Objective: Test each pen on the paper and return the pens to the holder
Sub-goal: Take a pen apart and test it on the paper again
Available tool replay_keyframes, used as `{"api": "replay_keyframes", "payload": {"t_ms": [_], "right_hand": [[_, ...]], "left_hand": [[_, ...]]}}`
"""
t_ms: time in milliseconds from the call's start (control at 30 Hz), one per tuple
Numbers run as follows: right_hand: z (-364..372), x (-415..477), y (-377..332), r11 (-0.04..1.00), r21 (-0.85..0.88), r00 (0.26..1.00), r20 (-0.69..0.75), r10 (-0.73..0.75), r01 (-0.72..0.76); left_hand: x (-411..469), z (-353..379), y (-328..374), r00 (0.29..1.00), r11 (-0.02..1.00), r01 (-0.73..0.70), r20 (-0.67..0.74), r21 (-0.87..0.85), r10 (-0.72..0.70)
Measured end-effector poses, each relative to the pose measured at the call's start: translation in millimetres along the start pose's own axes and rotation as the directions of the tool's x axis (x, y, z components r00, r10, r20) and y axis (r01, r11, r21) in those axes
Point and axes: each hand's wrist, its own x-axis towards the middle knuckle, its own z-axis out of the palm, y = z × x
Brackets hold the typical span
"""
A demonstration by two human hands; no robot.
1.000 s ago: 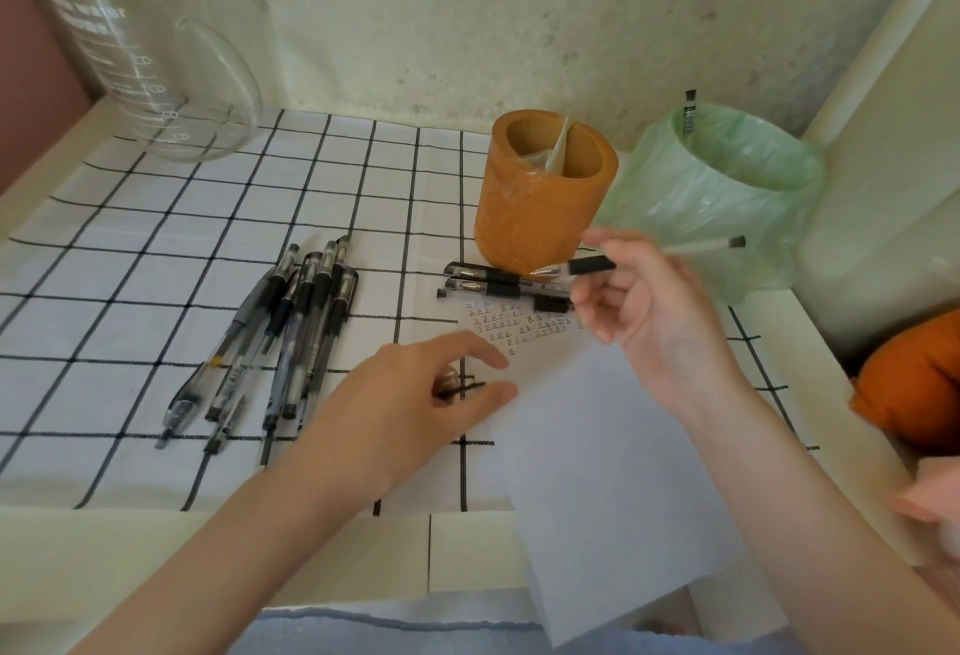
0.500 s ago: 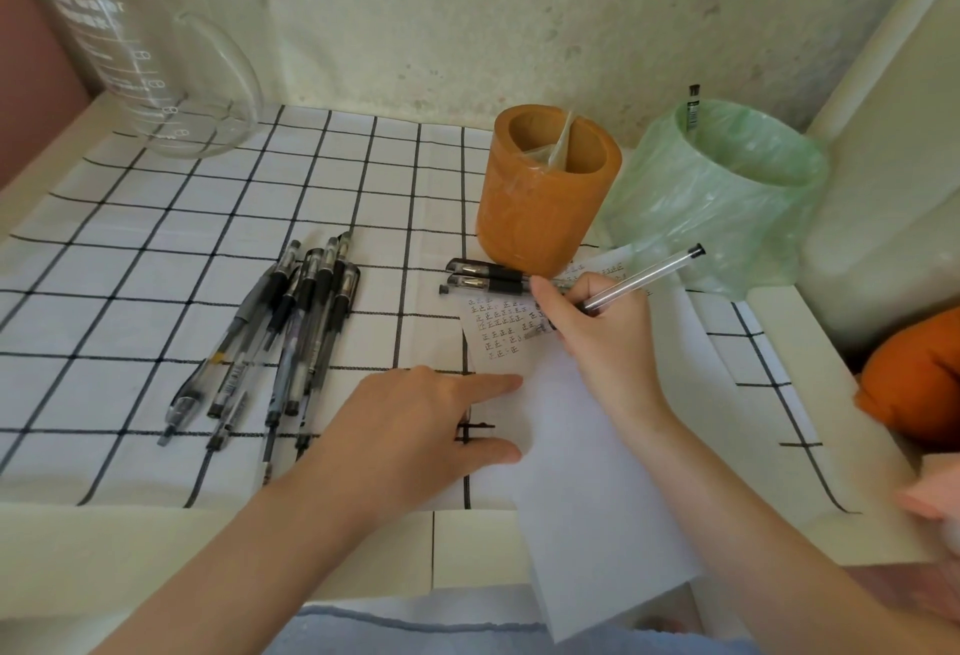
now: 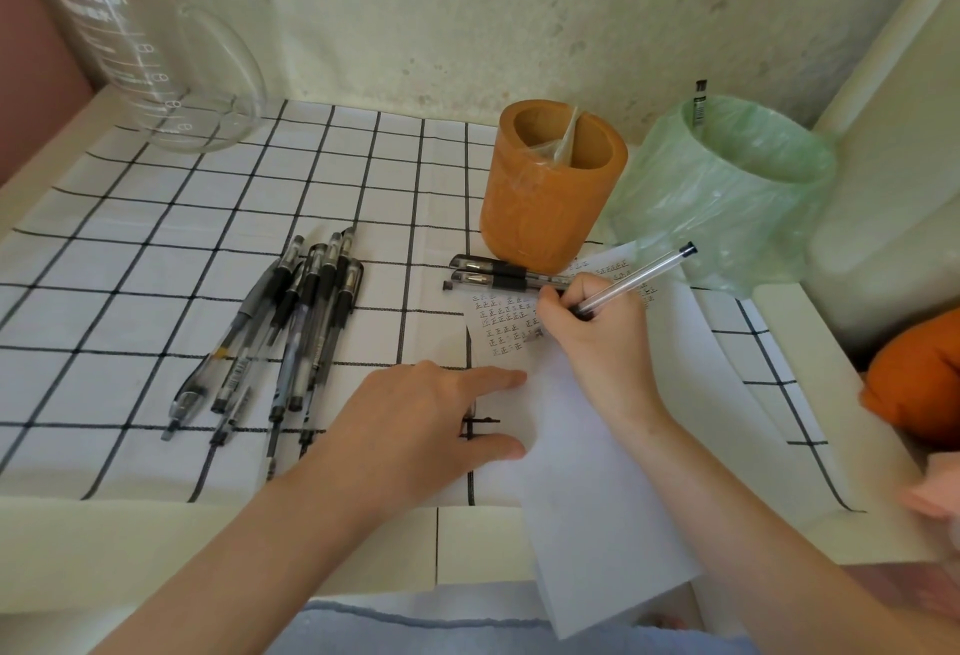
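Clear plastic pen [image 3: 631, 280], pinched in the right hand [image 3: 592, 337], should write toward 6 o'clock of existing marks [image 3: 501, 324] while the flat-fingered left hand [image 3: 410, 431] pins the paper [image 3: 597, 472].

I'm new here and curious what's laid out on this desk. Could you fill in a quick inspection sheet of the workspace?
Surface: checked cloth on a pale table.
Job's things: paper with rows of marks; orange holder; bunch of pens on the left; two pens in front of the holder.
Clutter: glass jug; green-lined bin with one pen standing in it.
Hands: left hand rests flat at the paper's edge; right hand grips a clear pen over the marks.
Cables: nothing seen.
Surroundings: stained wall behind; orange thing at right.
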Motion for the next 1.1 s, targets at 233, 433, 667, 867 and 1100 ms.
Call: {"api": "replay_keyframes", "payload": {"t_ms": [233, 433, 667, 867, 1100], "right_hand": [[0.8, -0.1, 1.3, 1.000, -0.015, 1.000, 0.007, -0.023, 0.023], [0.3, 0.0, 0.2, 0.999, -0.030, 1.000, -0.006, -0.024, 0.024], [0.7, -0.1, -0.7, 0.999, -0.037, 1.000, 0.012, -0.013, 0.014], [0.4, -0.3, -2.9, 0.999, -0.032, 1.000, 0.008, 0.006, -0.006], [0.1, -0.9, -3.6, 1.000, -0.020, 1.000, 0.006, 0.007, -0.007]], "left_hand": [[0.4, 0.1, 0.7, 1.000, 1.000, 0.008, 0.011, -0.002, -0.008], [0.2, -0.2, 0.3, 1.000, 1.000, 0.008, 0.014, -0.004, -0.008], [0.1, -2.0, 1.4, 1.000, 1.000, 0.011, 0.024, 0.001, -0.011], [0.7, -2.0, 1.7, 0.999, 1.000, 0.016, 0.030, -0.003, -0.016], [-0.2, -2.7, 1.9, 1.000, 1.000, 0.008, 0.014, 0.003, -0.008]]}}
